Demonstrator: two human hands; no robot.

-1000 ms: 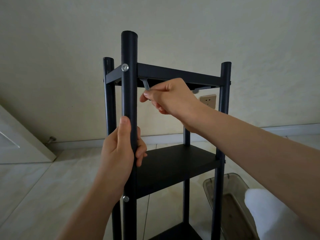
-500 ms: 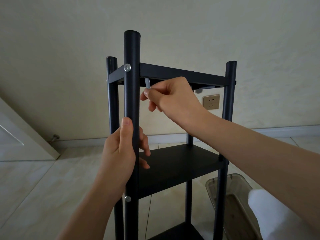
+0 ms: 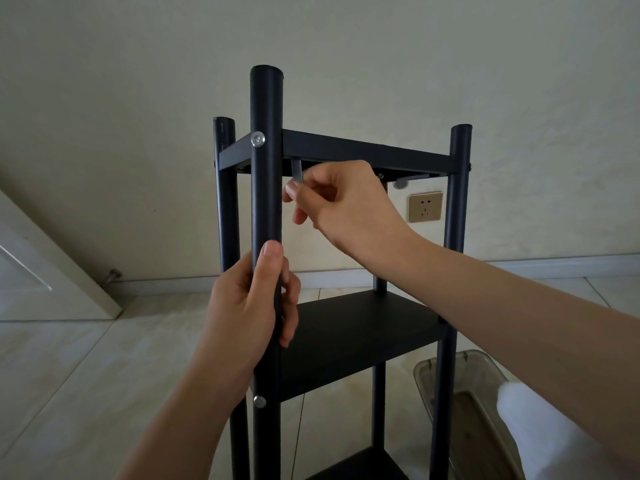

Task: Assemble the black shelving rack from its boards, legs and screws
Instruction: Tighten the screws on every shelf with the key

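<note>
The black shelving rack (image 3: 367, 152) stands upright on the floor, with a top board, a middle board (image 3: 360, 337) and a lower board between round legs. My left hand (image 3: 249, 306) is wrapped around the near front leg (image 3: 266, 188), between two silver screw heads (image 3: 257, 139). My right hand (image 3: 341, 202) is just under the top board's near left corner, pinching a small grey hex key (image 3: 296, 172) that points up into the underside of the board.
A clear plastic bin (image 3: 460, 386) sits on the tiled floor at the lower right, beside something white (image 3: 540, 431). A wall socket (image 3: 425, 206) is behind the rack. A white door (image 3: 38, 268) leans in at the left, with a doorstop (image 3: 112, 274).
The view has shifted a little and the rack sits slightly more to the right. My right hand has turned the hex key a bit under the top board. My left hand keeps its grip on the leg.
</note>
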